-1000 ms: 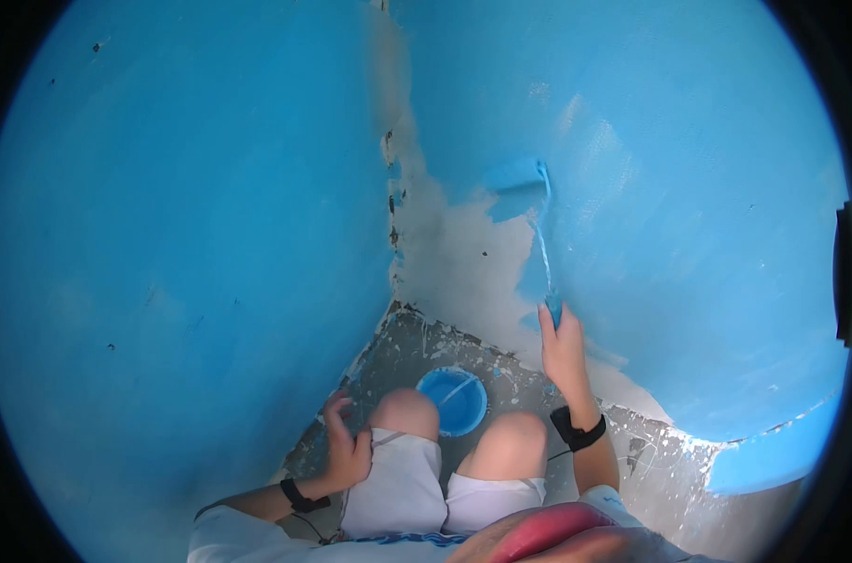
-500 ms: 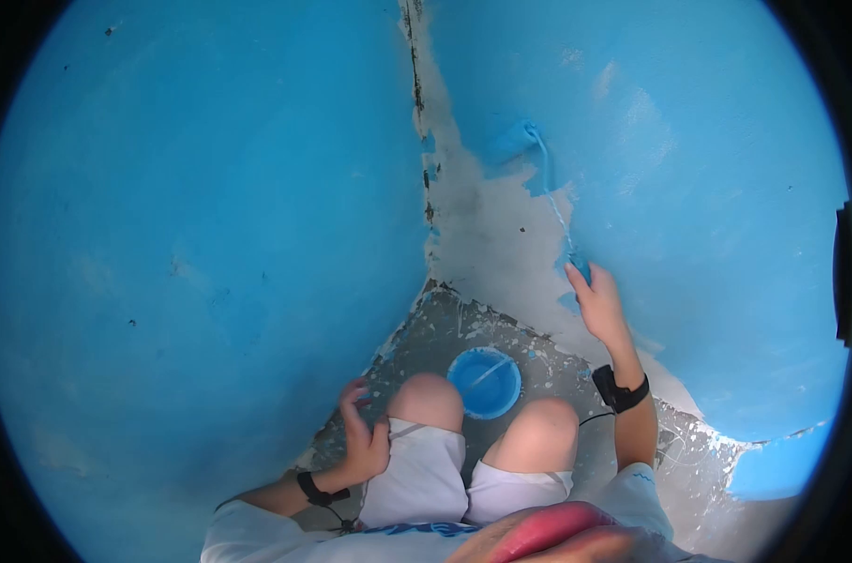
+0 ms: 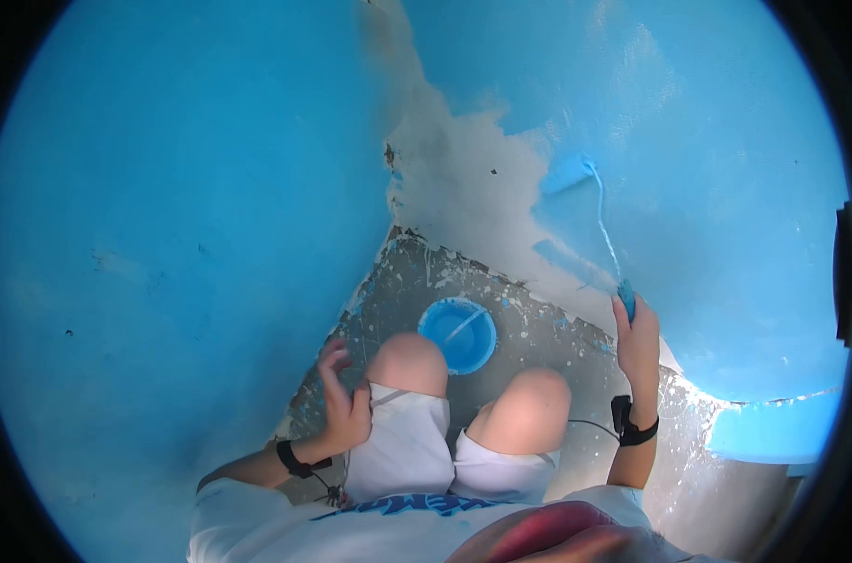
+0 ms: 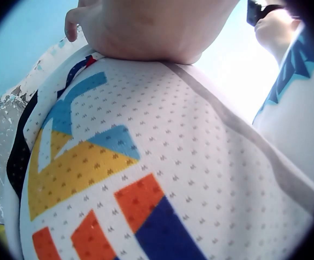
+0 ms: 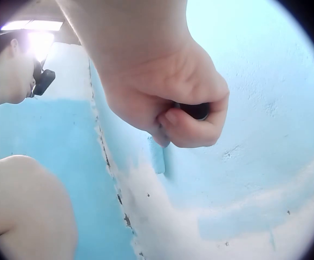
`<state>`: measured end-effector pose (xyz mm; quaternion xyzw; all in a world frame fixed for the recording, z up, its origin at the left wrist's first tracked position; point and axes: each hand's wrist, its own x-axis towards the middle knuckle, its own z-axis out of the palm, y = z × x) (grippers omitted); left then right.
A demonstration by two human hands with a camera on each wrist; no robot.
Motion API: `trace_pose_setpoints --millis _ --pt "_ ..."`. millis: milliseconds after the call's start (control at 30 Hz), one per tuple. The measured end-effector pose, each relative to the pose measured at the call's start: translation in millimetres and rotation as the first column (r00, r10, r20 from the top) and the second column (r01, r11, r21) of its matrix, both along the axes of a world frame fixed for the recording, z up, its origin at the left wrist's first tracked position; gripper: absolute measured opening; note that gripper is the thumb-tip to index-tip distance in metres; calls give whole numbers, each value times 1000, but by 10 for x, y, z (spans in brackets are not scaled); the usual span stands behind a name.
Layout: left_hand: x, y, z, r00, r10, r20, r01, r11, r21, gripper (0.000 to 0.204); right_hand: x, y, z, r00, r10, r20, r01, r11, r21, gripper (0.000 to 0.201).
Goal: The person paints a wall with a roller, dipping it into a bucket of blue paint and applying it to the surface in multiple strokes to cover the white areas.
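My right hand (image 3: 640,342) grips the blue handle (image 3: 626,296) of a paint roller, fingers curled round it in the right wrist view too. A thin, paint-streaked rod runs up to the blue roller head (image 3: 566,176), which lies against the right wall at the edge of a bare whitish patch (image 3: 477,192). My left hand (image 3: 346,408) rests at the side of my left thigh with loose fingers and holds nothing. On the floor before my knees stands a blue paint bucket (image 3: 458,336), a pale stick-like streak across its inside.
A blue wall (image 3: 191,244) rises close on the left and meets the right wall (image 3: 726,216) at a chipped corner. The grey floor (image 3: 529,319) is spattered with paint. My bent knees (image 3: 529,403) stand close behind the bucket. A cable runs by my right wrist.
The roller has gone up slightly, then down and to the right along the wall, my right hand moving with it. My left hand stays at the thigh. The head view has shifted.
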<state>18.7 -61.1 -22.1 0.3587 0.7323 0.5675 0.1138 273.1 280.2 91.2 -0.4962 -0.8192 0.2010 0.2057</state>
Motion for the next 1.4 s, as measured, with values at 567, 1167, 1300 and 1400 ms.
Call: trace_pose_setpoints --millis 567,1167,1300,1400 --pt "90 -218 2 997 69 26 -70 997 43 57 -1679 126 94 973 202 113 -207 978 32 46" --pt "-18 -110 -38 999 -35 16 34 999 11 56 648 -346 -650 991 -112 75 123 979 -163 33" --pt "45 -211 -16 1000 3 15 -2 1000 -15 55 638 -616 -697 998 -48 51 65 902 -427 33" --pt "55 -218 4 999 36 7 -36 999 -22 56 862 -631 -1063 987 131 90 -55 812 -582 33"
